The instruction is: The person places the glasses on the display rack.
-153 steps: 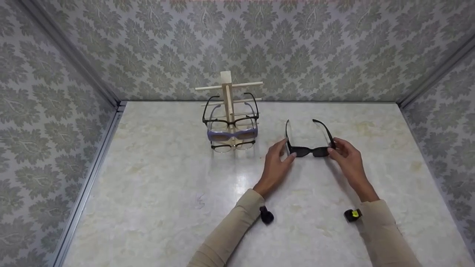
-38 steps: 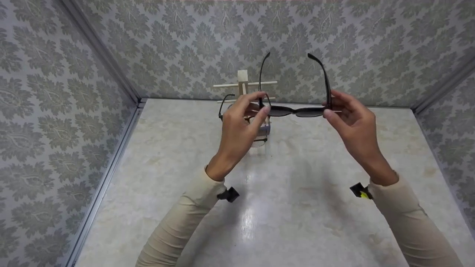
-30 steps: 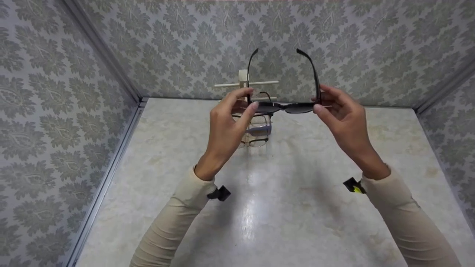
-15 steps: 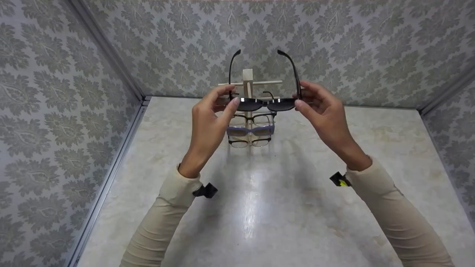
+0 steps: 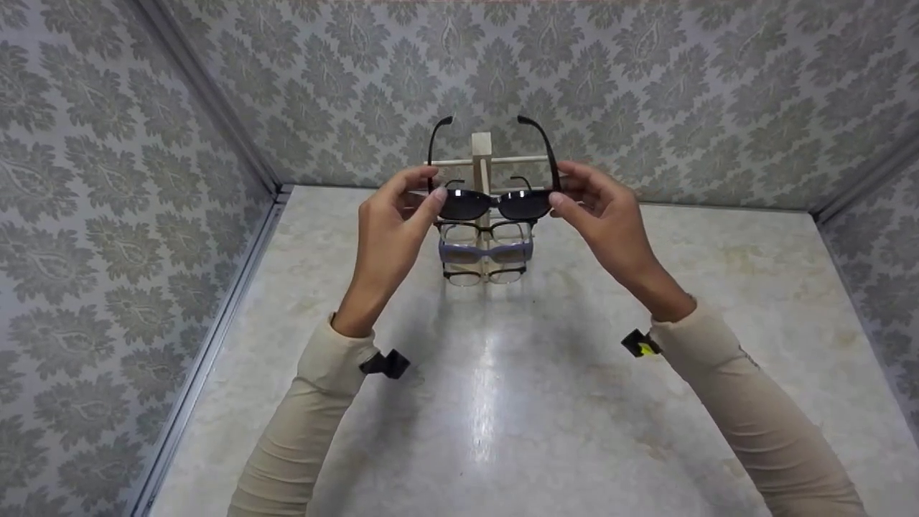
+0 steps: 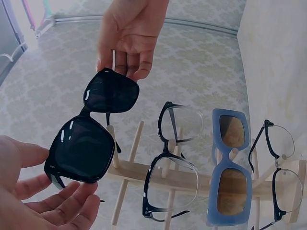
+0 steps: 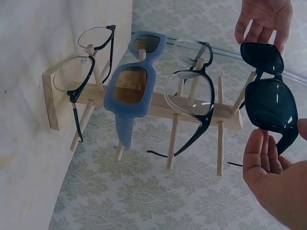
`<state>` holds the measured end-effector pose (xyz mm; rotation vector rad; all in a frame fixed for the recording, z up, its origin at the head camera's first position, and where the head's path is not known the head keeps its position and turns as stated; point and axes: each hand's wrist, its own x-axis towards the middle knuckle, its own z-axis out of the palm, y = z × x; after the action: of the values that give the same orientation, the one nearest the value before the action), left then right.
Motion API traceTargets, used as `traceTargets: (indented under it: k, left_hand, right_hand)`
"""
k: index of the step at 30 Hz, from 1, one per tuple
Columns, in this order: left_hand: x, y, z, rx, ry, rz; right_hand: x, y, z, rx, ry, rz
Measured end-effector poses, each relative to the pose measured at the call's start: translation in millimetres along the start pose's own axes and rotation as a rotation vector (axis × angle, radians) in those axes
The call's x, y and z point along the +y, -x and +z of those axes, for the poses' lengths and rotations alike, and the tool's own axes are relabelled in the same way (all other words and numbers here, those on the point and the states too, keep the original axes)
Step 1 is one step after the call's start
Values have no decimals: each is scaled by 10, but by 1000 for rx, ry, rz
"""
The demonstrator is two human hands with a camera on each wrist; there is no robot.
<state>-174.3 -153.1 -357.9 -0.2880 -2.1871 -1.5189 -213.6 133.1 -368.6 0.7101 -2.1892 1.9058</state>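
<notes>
Black sunglasses (image 5: 465, 205) with dark lenses are held up in front of the top of a wooden glasses stand (image 5: 481, 147), temples unfolded and pointing back. My left hand (image 5: 391, 233) pinches their left hinge corner between thumb and fingers. The right hand (image 5: 603, 219) pinches the opposite corner the same way. Below them on the stand hang black-rimmed clear glasses (image 5: 508, 231), blue-framed sunglasses (image 5: 485, 253) with brown lenses, and dark-browed clear glasses (image 5: 506, 276). In the right wrist view, the sunglasses (image 7: 272, 104) are beside the stand's top end; whether they touch a peg, I cannot tell.
The stand rises from a pale marbled table (image 5: 560, 402) near its back edge. Patterned wall panels (image 5: 402, 79) enclose the back and sides. Dowel pegs (image 7: 220, 148) stick out sideways from the post. A small black device (image 5: 386, 364) sits at each cuff.
The sunglasses were lifted off the table by both hands and carried left to the stand. Over the last half second they have shifted slightly left and down, their lenses tilting more toward the head camera.
</notes>
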Motion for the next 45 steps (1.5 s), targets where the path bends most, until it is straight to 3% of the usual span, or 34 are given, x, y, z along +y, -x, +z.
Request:
traceTargets:
  k: [14,45]
  left_hand:
    - [-120,-110,-41,-32,41,-100]
    - [-195,-204,-7,-48,60,-132]
  right_hand:
    - [94,-90,54,-11,-22,36]
    - [184,-224,35,-19,-37,82]
